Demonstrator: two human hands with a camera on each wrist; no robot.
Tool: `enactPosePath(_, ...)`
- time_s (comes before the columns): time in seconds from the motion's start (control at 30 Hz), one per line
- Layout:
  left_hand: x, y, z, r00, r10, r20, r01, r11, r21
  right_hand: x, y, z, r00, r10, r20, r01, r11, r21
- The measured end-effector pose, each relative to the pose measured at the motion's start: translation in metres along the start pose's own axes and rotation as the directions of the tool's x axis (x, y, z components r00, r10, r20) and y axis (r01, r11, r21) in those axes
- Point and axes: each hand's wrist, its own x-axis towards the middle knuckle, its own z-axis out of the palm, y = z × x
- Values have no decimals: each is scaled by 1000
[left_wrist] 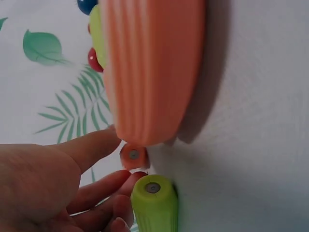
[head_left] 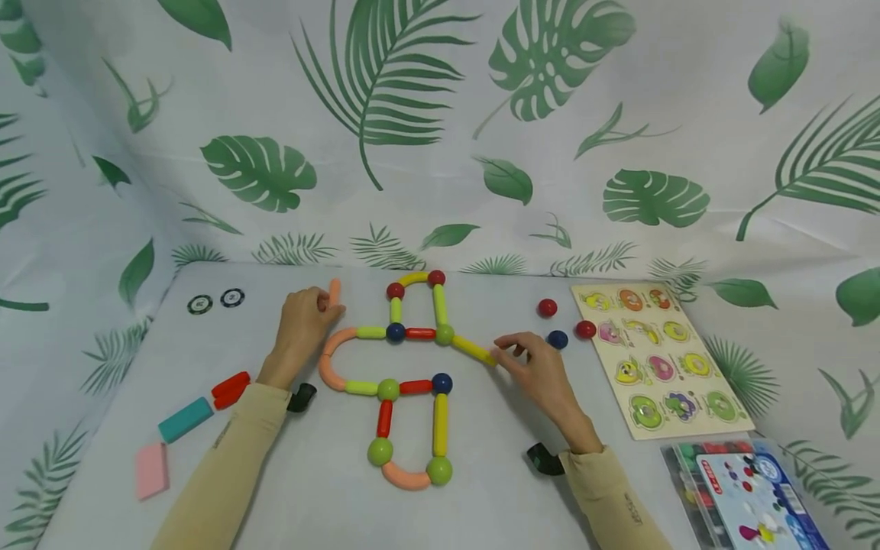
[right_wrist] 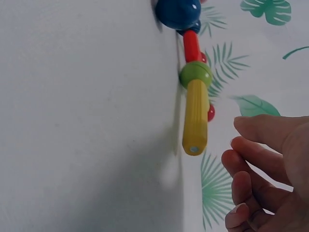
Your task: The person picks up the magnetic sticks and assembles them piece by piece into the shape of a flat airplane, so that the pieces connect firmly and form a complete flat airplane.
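My left hand (head_left: 300, 332) pinches an orange rod (head_left: 334, 292) between thumb and fingers; its magnet-tipped end shows in the left wrist view. Close by on the table lies a joined figure of magnetic rods and balls, with a curved orange rod (head_left: 327, 367), a light green rod (head_left: 371, 332), red rods (head_left: 420, 334) and blue balls (head_left: 395, 331). My right hand (head_left: 539, 374) is beside the free end of a yellow rod (right_wrist: 195, 118), fingers loosely bent. A gap shows between them in the right wrist view. That rod's other end joins a green ball (head_left: 444, 334).
Loose red balls (head_left: 547, 308) and a blue ball (head_left: 558, 339) lie to the right, near a wooden fruit puzzle board (head_left: 622, 367). A plastic case (head_left: 687, 496) of pieces is at front right. At left are two chips (head_left: 232, 298) and red, teal (head_left: 186, 420) and pink blocks (head_left: 152, 471).
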Motion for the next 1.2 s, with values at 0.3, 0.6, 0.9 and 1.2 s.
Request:
enactPosePath(0.3,0,3,-1,1000,3,-28,-3,1000,-19,-2,1,-8,999,-8,-49,8,1000,-5)
enactPosePath(0.6,-8,25,-1,997,67,-27,-69,991,-111,-8,7,-19,992,-9,-127,5,1000,-26)
enactPosePath(0.9,-30,91,17,949,301,88,-282,942,-185,-17,15,-32,981,16,-192,-19,1000,-15)
enactPosePath(1.2,-54,150,57,794,508,334,-437,859,-267,-23,19,-44,966,50,-255,-56,998,-16)
